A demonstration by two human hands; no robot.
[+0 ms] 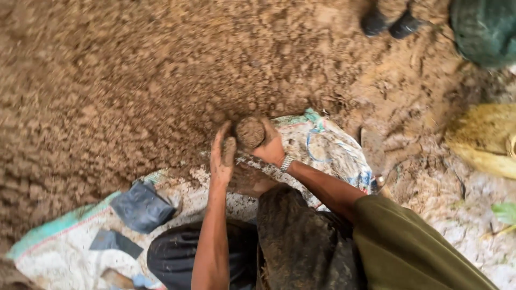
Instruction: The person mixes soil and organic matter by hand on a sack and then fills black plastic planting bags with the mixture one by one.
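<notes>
My right hand [270,146] grips a small round bag packed with brown soil [249,132], holding it at the foot of a big soil heap [134,80]. My left hand [222,156] stands upright against the left side of the same bag, fingers straight and caked with dirt. A metal watch sits on my right wrist. Both hands hover over a soiled white woven sack [322,147] spread on the ground. My knees, in dark muddy trousers, are below the hands.
A stack of flat dark plastic bags [142,207] lies on the sack at lower left. Another person's dark shoes [389,24] stand at the top right, beside a green bundle [486,29]. A yellowish sack [486,139] lies at right.
</notes>
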